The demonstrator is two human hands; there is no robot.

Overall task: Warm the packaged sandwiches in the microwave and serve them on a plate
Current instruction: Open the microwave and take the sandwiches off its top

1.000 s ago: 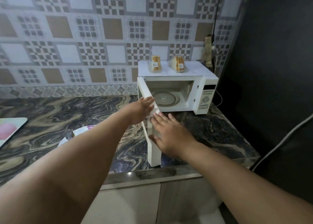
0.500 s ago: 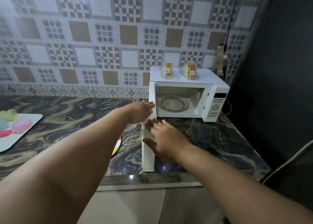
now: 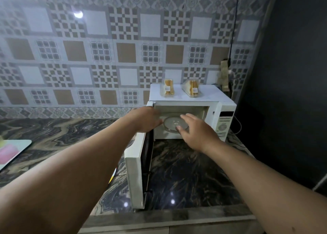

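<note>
Two sandwiches (image 3: 178, 90) sit atop microwave (image 3: 191, 99), within reach for loading. Door (image 3: 137, 170) swung wide toward counter (image 3: 191, 171) edge, cavity clear. Left hand (image 3: 145, 119) and right hand (image 3: 196, 133) both open, empty, just before microwave mouth, likely heading up for packs.

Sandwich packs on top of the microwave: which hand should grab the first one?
Probably right. The right hand hangs open just below the packs, while the left hand sits by the open door.

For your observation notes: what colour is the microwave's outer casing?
White, seen clearly in the head view: the microwave and its open door.
</note>
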